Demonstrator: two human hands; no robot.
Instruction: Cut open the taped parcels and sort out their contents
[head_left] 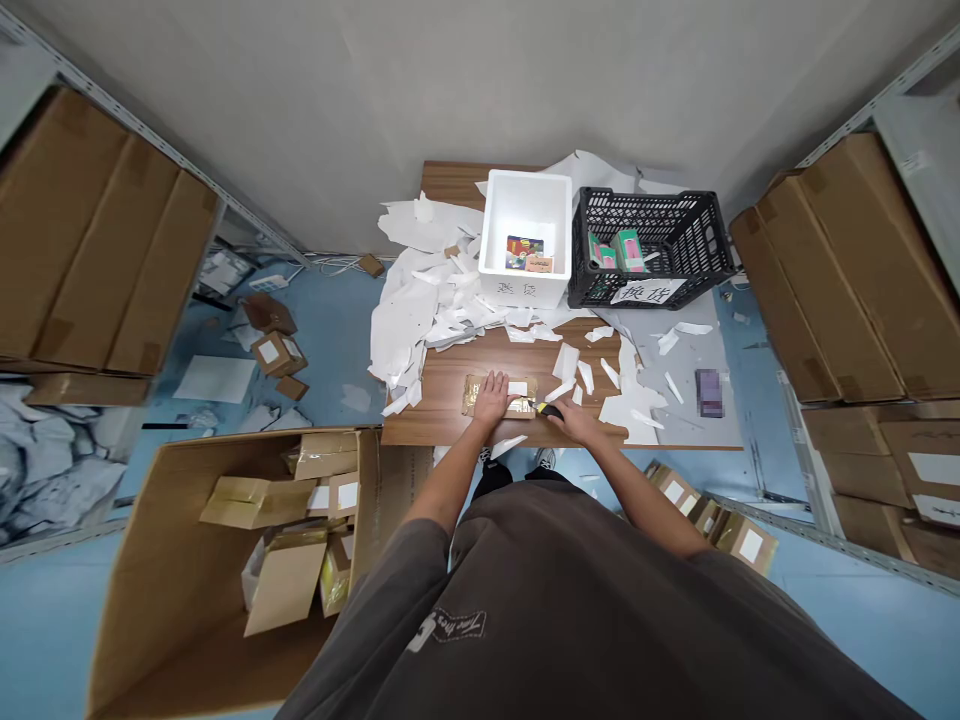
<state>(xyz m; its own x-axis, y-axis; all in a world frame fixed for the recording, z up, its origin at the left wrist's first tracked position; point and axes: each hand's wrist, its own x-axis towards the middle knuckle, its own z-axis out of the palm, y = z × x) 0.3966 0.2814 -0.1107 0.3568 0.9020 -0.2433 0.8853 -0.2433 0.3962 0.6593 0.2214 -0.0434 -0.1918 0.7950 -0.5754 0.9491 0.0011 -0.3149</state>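
A small brown taped parcel (474, 388) with a white label (517, 388) lies near the front edge of the wooden table (480, 355). My left hand (493, 398) rests on top of it, pressing it down with the fingers stretched out. In my right hand (574, 418) is a utility knife (551, 411) with a yellow and black handle; its tip is at the right end of the parcel. Scraps of white paper (566, 362) lie just beyond and to the right of the knife.
Behind stand a white foam box (525, 285) and a black plastic crate (652, 290), both holding small packs. Torn paper (405, 300) covers the table's left side. A large carton (172, 580) of opened boxes stands at left. Shelves with cartons (862, 250) flank both sides.
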